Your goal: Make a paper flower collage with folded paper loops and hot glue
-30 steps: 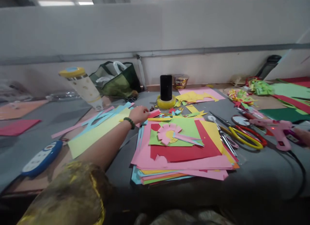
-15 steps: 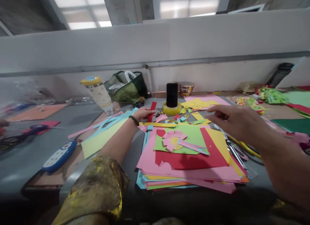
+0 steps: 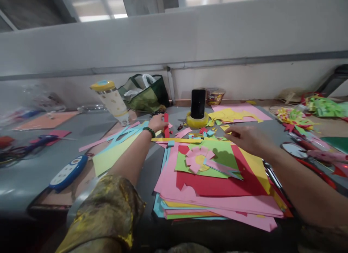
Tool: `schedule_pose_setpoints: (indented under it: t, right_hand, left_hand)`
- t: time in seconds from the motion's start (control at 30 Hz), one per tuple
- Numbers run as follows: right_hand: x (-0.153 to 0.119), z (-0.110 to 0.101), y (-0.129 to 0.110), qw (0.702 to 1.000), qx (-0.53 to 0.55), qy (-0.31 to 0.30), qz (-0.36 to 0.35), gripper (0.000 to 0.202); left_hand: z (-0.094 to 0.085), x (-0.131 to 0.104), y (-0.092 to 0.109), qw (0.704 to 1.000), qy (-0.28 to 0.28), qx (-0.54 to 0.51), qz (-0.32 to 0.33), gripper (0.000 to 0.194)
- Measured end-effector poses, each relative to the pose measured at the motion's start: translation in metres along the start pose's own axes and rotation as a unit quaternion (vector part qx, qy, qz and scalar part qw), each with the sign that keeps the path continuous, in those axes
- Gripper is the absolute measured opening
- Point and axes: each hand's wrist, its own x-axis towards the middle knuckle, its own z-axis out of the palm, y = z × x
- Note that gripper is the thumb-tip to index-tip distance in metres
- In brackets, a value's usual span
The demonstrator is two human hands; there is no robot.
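Note:
My left hand (image 3: pixel 158 123), with a dark green bead bracelet at the wrist, is closed on a narrow red paper strip (image 3: pixel 166 126) that stands nearly upright at its fingertips. My right hand (image 3: pixel 243 137) hovers above the right upper edge of the paper stack, fingers half curled and slightly apart, with nothing visible in them. Small paper scraps (image 3: pixel 208 132) lie between the hands. On the stack of coloured paper (image 3: pixel 168 187) in front of me rests a pink paper flower (image 3: pixel 191 159) with a yellow centre and ribbon-like tails, on a green sheet (image 3: pixel 181 165).
A phone (image 3: pixel 198 103) stands in a yellow tape roll (image 3: pixel 197 121). Further left are a tumbler (image 3: pixel 112 104), a green bag (image 3: pixel 148 93), blue paper strips (image 3: pixel 122 137) and a blue-white oblong device (image 3: pixel 68 172). Scissors (image 3: pixel 272 175) and paper flowers (image 3: pixel 295 117) lie to the right.
The view has tilted down a little. My right hand has moved left and lower, toward the scraps. The red strip in my left hand has turned more upright.

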Motion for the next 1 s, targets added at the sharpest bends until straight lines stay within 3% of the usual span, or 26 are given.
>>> schedule_pose_setpoints:
  t: [0.1, 0.2, 0.33, 0.57, 0.7, 1.0]
  right_hand:
    - [0.000, 0.001, -0.001, 1.000, -0.021, 0.002, -0.012, 0.025]
    - [-0.002, 0.000, -0.006, 0.999, -0.035, -0.004, -0.005, 0.024]
    - [-0.003, -0.001, -0.013, 0.998, -0.051, -0.027, 0.018, 0.022]
    - [-0.001, 0.001, -0.007, 0.999, -0.032, 0.011, 0.018, 0.022]
    - [0.000, 0.002, -0.004, 0.999, -0.009, 0.028, 0.025, 0.023]
    - [0.006, 0.001, 0.008, 0.998, 0.005, 0.052, 0.037, 0.024]
  left_hand:
    - [0.015, -0.004, 0.009, 0.997, 0.013, 0.067, 0.044, 0.034]
    - [0.037, -0.012, 0.016, 0.991, -0.044, 0.108, 0.073, 0.020]
    - [0.051, -0.022, 0.019, 0.986, -0.079, 0.117, 0.083, 0.025]
    - [0.037, -0.025, 0.024, 0.995, -0.065, 0.045, 0.065, 0.018]
    - [0.033, -0.019, 0.025, 0.996, -0.063, 0.015, 0.058, 0.028]
    - [0.014, -0.020, 0.029, 0.997, -0.059, 0.001, 0.055, 0.014]
